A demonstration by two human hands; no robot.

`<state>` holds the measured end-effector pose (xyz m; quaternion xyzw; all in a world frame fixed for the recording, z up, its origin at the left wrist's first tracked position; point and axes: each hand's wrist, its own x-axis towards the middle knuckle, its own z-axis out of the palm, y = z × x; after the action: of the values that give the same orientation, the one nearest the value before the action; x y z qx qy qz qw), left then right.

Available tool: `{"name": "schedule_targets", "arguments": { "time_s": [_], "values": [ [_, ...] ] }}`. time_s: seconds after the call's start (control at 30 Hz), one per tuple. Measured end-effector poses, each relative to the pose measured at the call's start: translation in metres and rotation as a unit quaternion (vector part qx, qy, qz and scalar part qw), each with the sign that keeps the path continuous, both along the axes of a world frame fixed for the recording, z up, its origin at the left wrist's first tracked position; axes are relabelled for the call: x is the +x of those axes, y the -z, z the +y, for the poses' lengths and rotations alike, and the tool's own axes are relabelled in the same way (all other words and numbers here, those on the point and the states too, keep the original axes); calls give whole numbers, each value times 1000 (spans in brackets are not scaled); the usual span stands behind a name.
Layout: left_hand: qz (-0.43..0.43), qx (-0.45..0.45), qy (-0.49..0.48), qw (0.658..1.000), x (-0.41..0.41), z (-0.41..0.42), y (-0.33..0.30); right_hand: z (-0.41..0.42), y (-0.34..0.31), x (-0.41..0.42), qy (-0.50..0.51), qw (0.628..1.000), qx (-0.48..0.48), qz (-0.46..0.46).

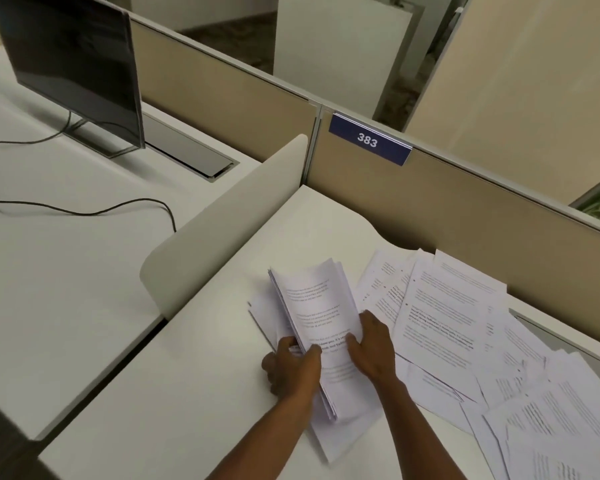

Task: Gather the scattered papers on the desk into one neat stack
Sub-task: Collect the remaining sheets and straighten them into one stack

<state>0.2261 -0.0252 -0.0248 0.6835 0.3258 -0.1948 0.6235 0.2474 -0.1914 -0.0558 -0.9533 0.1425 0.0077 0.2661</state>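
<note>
A bundle of printed white papers (317,306) stands tilted on its long edge near the middle of the white desk (201,375). My left hand (291,367) grips the bundle's left side, thumb on the front sheet. My right hand (373,348) holds its right side, fingers curled on the top page. A few flat sheets (343,434) lie under the bundle. Many loose printed papers (458,323) are spread overlapping across the desk's right half, reaching the lower right corner.
A low white rounded divider (222,220) borders the desk on the left. Beige partition panels (447,209) with a blue "383" sign (369,139) close off the back. On the neighbouring desk stand a dark monitor (73,64) and a loose cable (84,209).
</note>
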Motion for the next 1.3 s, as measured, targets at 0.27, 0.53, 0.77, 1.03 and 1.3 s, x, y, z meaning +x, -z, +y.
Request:
{"name": "schedule_targets", "arguments": {
  "time_s": [0.27, 0.53, 0.77, 1.03, 1.3],
  "values": [
    [-1, -34, -6, 999, 22, 13, 4, -11, 15, 14, 10, 1000, -2, 9],
    [-111, 10, 108, 988, 37, 41, 5, 8, -4, -17, 56, 985, 136, -86],
    [-277, -95, 261, 920, 38, 94, -33, 1, -36, -46, 177, 831, 519, -96],
    [-326, -115, 302, 888, 35, 103, -74, 15, -96, -61, 153, 851, 478, -153],
    [-404, -122, 278, 863, 27, 105, -84, 26, -109, -103, 176, 853, 431, -236]
  ]
}}
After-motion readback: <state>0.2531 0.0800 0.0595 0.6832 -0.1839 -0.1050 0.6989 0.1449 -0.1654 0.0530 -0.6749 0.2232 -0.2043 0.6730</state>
